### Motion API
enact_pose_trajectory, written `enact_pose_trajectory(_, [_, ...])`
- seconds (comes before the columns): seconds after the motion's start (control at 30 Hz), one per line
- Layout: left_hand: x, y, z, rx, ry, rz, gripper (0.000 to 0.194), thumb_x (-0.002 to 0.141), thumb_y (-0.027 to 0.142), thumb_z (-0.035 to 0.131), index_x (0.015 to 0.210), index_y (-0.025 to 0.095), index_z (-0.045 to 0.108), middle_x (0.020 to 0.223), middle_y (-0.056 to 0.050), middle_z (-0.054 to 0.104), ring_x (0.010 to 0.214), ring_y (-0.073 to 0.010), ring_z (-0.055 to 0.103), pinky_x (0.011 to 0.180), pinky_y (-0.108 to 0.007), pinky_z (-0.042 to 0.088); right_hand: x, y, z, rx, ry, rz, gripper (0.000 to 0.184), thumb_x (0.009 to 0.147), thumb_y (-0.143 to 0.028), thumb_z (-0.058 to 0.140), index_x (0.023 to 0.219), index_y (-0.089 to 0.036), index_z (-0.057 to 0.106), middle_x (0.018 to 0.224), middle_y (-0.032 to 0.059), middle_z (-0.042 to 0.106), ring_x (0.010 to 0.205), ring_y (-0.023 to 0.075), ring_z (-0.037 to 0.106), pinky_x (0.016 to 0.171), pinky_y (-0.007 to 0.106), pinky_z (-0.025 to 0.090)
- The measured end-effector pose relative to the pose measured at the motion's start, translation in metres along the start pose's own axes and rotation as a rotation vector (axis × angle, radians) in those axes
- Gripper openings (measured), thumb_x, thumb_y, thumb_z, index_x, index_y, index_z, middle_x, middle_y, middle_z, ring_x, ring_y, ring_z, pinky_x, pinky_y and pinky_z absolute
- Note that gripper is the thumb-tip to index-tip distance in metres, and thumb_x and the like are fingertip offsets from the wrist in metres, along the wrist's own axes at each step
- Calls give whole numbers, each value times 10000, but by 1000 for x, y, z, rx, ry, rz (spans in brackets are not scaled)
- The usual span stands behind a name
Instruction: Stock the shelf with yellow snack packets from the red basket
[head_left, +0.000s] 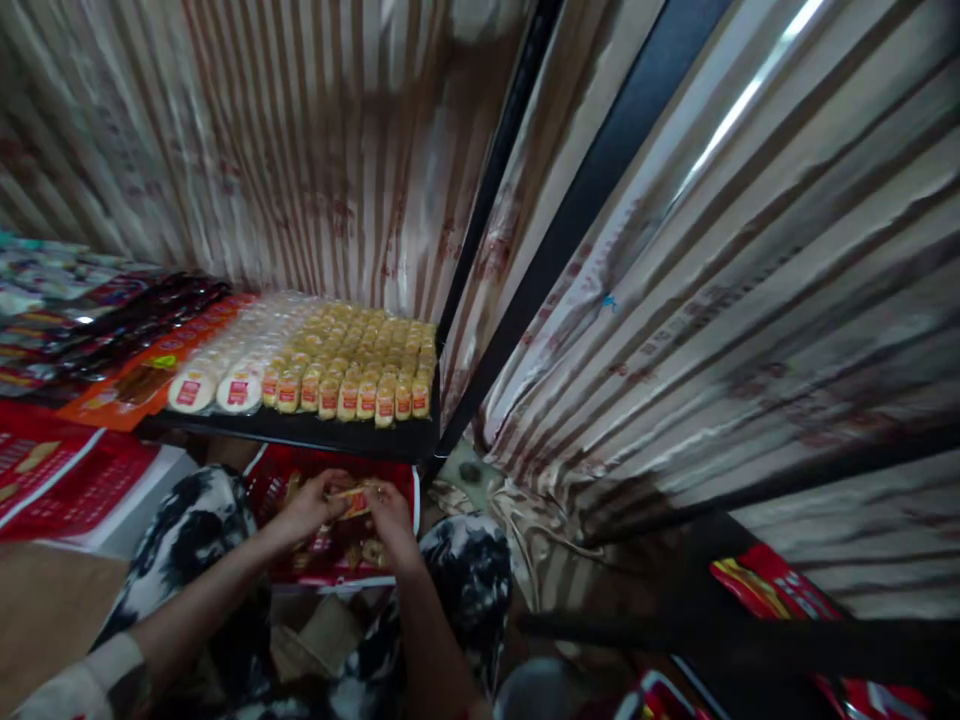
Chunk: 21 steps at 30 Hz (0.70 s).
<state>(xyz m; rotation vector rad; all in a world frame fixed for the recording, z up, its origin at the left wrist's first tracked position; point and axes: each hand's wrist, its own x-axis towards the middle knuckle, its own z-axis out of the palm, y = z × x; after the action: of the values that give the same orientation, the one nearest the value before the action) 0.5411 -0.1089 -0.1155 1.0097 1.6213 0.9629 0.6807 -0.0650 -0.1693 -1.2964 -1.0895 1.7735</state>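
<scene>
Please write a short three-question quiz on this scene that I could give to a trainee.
1. What do the left hand and the right hand hold between them?
2. True or false: in this view, the yellow packs stand to the right of the round white packs.
3. The package beneath the hands is mainly: a) green, b) red, c) blue.

Key:
1. A small yellowish packet.
2. True.
3. b
</scene>
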Motion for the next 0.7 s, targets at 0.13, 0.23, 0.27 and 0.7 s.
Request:
enact_pose_trajectory(0.13, [-2, 14, -1, 107, 137, 49, 608, 595, 481, 594, 1091, 133, 553, 929, -77, 677, 833, -215, 632, 761, -310, 483, -9, -9, 2, 128, -18, -2, 405, 625, -487, 673, 886, -195, 569, 810, 6, 630, 645, 123, 597, 474, 189, 420])
enact_pose_trajectory(0.23, [3, 19, -3, 152, 148, 78, 619, 621, 510, 567, 1104, 124, 561, 807, -48, 663, 734, -202, 619, 694, -307, 481, -11, -14, 3, 148, 3, -37, 410, 638, -503, 659, 892, -195, 564, 816, 9, 627, 664, 126, 602, 481, 188, 419])
enact_pose_trajectory(0.27, [6, 21, -4, 164, 149, 92, 610, 630, 520, 562, 1099, 130, 567, 779, -37, 656, 718, -199, 613, 679, -307, 478, -10, -15, 4, 139, 10, -59, 408, 647, -502, 654, 897, -193, 563, 823, 12, 630, 670, 128, 605, 482, 188, 418])
enact_pose_trajectory(0.7, [38, 78, -26, 168, 83, 267, 572, 633, 474, 601, 1104, 151, 567, 896, -43, 637, 821, -195, 602, 734, -314, 506, -14, -61, 10, -336, 340, -565, 395, 887, -391, 419, 1210, -196, 535, 1213, 96, 580, 1117, 195, 544, 981, 359, 413])
